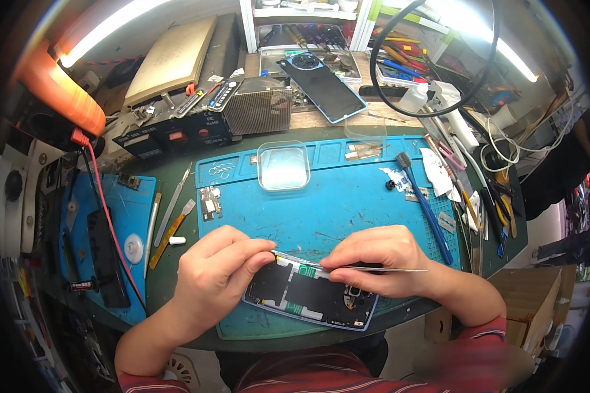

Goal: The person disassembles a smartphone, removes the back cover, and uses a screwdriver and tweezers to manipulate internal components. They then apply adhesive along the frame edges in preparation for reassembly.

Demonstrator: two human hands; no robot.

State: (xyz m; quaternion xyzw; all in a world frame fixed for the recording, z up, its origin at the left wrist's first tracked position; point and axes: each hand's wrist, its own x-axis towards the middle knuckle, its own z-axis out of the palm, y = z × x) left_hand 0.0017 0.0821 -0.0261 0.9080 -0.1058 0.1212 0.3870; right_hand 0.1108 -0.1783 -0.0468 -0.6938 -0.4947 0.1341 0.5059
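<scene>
Right hand (388, 257) on tweezers (403, 269) — probably

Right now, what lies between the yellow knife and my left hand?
In the head view, one small white piece lies between the knife and your left hand.

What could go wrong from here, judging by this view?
Slip: the right hand pinches a thin metal tool close over the opened phone, so a slip might scratch or snag its exposed parts.

Crowding: the left hand works near the same edge, so the tool might catch those fingers.

Loss: a small black round piece sits loose on the blue mat and could get knocked away.
</scene>
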